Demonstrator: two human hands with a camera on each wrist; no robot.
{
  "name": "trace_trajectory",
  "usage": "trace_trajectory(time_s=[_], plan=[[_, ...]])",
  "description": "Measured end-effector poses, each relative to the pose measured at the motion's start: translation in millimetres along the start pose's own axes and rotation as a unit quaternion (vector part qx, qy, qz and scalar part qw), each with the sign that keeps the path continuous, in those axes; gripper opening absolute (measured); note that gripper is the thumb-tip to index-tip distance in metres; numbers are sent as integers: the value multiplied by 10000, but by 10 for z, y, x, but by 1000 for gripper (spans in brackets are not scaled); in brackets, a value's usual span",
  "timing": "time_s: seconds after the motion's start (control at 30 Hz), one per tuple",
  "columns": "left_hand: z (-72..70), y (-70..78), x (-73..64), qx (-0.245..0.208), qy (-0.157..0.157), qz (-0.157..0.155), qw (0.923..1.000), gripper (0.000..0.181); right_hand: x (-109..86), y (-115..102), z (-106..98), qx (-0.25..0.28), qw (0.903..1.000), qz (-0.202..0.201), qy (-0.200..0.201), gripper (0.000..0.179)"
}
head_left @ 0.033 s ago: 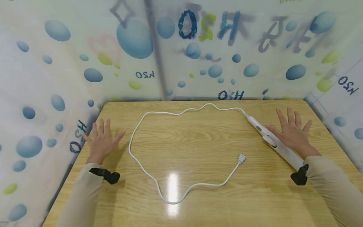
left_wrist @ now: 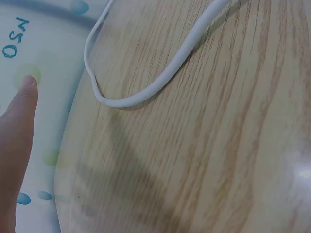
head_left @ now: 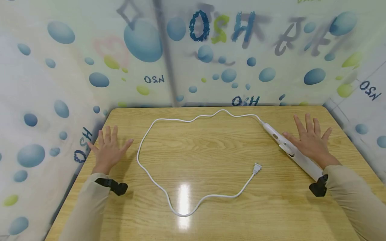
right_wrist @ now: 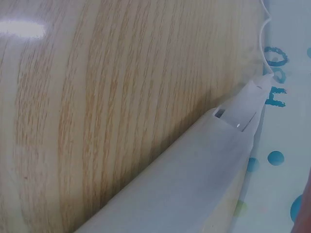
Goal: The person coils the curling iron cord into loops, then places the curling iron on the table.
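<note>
A white curling iron [head_left: 305,164] lies slanted on the right side of the table, its cord end pointing to the back. Above it my right hand [head_left: 312,144] is spread, palm down, the thumb overlapping the handle in the head view. In the right wrist view the pale body of the curling iron [right_wrist: 180,165] fills the lower middle. Its white cord [head_left: 223,195] runs along the back, loops left and comes round the front to a two-pin plug [head_left: 257,168]. My left hand [head_left: 108,152], fingers spread and holding nothing, is left of the cord loop.
The wooden table [head_left: 193,144] has rounded back corners. A curtain-like sheet [head_left: 193,73] with blue and green spots hangs behind it and along both sides. Black straps with small cameras sit on both wrists. Light glares on the table's front middle.
</note>
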State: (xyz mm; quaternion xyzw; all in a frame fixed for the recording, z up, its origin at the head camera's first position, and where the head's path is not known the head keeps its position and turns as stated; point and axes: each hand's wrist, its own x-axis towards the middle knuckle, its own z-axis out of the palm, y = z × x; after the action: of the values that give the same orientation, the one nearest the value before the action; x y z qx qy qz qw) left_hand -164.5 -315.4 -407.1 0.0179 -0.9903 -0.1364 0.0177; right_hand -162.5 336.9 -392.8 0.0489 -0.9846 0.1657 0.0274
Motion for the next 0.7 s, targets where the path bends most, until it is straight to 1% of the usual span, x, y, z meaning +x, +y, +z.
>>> trace_trajectory(time_s=[0.17,0.27,0.33,0.43,0.47,0.53,0.6,0.7], plan=[[-4,51,20,17,-3,38,10000,89,-5,40,23,-8,10000,67,-67,80],[13,118,70,0,130,147,9998,89,5,69,29,-52,9998,132,-135,81],[31,202,143,-63,226,307,9993,87,-3,99,22,-45,9997,172,-161,80],[60,412,285,-313,387,708,9962,75,-44,142,-14,27,9996,173,-212,77],[66,494,334,-424,447,865,9943,69,-55,149,-33,47,9997,114,-218,74],[67,676,430,-652,485,1142,9901,54,-74,151,-81,221,9991,45,-360,70],[60,874,533,-842,427,1386,9858,41,-96,142,-136,417,9978,22,-521,67],[54,1186,710,-1089,172,1601,9809,31,-144,117,-221,609,9951,107,-767,65]])
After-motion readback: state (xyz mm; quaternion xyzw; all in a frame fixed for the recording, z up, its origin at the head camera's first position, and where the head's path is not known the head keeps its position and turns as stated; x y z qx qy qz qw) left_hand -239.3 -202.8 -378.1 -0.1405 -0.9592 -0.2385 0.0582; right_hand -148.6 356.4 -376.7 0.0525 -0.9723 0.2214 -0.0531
